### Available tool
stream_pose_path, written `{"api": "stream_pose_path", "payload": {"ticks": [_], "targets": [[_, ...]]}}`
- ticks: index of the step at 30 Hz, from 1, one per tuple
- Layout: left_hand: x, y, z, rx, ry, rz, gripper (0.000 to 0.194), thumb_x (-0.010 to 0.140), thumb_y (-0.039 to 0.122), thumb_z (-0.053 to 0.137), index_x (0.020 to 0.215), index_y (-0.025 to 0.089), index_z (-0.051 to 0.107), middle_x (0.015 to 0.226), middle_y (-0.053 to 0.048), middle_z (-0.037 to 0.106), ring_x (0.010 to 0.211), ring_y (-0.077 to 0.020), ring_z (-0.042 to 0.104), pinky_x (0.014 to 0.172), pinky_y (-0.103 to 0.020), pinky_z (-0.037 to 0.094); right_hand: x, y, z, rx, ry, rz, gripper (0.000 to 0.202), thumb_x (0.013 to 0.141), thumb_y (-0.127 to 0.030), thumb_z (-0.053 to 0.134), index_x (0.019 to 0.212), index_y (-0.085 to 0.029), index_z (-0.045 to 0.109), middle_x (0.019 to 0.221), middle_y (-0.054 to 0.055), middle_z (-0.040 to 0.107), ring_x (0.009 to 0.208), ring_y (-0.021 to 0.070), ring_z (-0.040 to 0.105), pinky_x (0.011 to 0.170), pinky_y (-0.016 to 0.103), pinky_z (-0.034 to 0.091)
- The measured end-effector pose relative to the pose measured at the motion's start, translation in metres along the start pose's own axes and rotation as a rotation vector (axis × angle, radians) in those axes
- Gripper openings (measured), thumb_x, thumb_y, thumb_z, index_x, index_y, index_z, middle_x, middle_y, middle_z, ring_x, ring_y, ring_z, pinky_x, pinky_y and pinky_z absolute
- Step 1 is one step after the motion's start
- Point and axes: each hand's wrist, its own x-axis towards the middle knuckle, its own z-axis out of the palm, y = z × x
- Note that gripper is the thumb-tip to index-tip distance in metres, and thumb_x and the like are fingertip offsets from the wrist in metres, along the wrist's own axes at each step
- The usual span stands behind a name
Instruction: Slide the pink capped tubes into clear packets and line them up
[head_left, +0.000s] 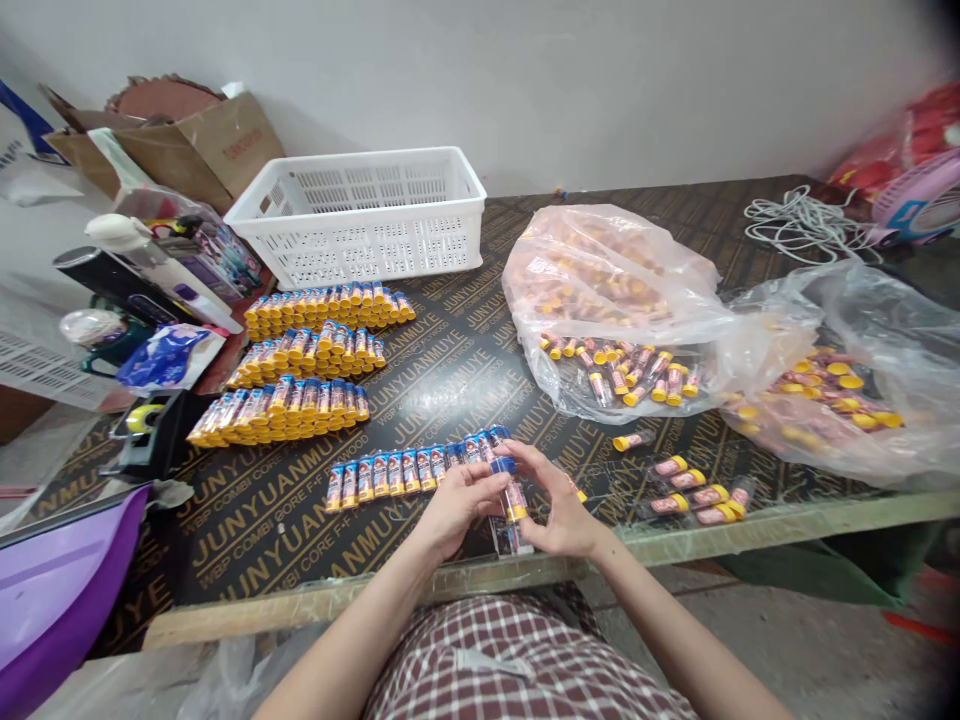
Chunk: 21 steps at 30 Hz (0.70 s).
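Note:
Between my two hands, near the front edge of the table, is a small clear tube (514, 500) with a blue cap and a yellow end. My left hand (461, 505) pinches it from the left with thumb and fingertips near the cap. My right hand (559, 510) curves around its right side, fingers by the cap and thumb at the lower end. Just behind my left hand runs a row of blue-and-yellow tubes (397, 472) lying side by side. A pale flat strip (512, 543) lies beneath the held tube, partly hidden.
Stacked tubes (292, 410) form several piles at left, before a white basket (375, 240). A plastic bag (615, 310) of yellow-ended tubes and another bag (847, 400) lie right. Loose tubes (697, 490) sit near the edge. A tape dispenser (150, 430) and purple dustpan-like object (67, 590) stand left.

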Motion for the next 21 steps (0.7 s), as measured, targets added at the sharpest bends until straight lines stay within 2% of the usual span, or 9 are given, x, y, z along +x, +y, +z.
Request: {"api": "stream_pose_path", "payload": {"ticks": [11, 21], "targets": [[-0.0022, 0.001, 0.0059, -0.049, 0.034, 0.018, 0.031, 0.06, 0.035, 0.081, 0.076, 0.011, 0.068, 0.064, -0.002, 0.065, 0.056, -0.0095, 0.057, 0.055, -0.02, 0.045, -0.0041, 0.0015, 0.0075, 0.113, 0.095, -0.013, 0.086, 0.06, -0.004, 0.052, 0.14, -0.023, 0.027, 0.138, 0.011, 0.043, 0.126, 0.0266, 0.045, 0.104, 0.044, 0.041], [-0.0016, 0.0008, 0.0063, -0.068, 0.055, 0.011, 0.035, 0.059, 0.036, 0.081, 0.079, 0.01, 0.068, 0.069, -0.005, 0.067, 0.059, -0.0112, 0.06, 0.058, -0.022, 0.048, -0.0032, 0.0007, 0.0061, 0.134, 0.087, -0.014, 0.087, 0.059, -0.003, 0.051, 0.14, -0.023, 0.028, 0.137, 0.011, 0.044, 0.125, 0.0258, 0.046, 0.105, 0.042, 0.041]]}}
